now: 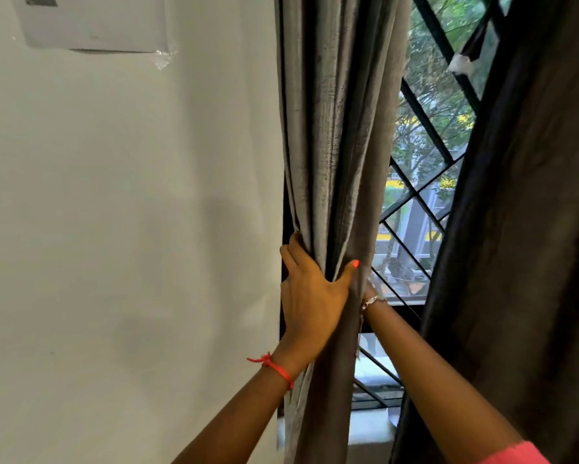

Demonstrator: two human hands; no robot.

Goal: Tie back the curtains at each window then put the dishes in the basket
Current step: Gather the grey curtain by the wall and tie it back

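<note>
A grey curtain (340, 135) hangs gathered into folds at the window's left edge. My left hand (310, 296) wraps around the bunch from the wall side, thumb pressed on the front folds. My right hand (370, 291) reaches behind the bunch from the window side; only its wrist with a silver bracelet shows, the fingers are hidden by cloth. A second, darker curtain (515, 229) hangs loose on the right. No tie-back, dishes or basket are in view.
A white wall (131, 229) fills the left half, with a taped paper sheet (94, 25) near the top. The window (422, 182) has a black diagonal metal grille, with trees and buildings outside. A pale sill (370, 426) lies below.
</note>
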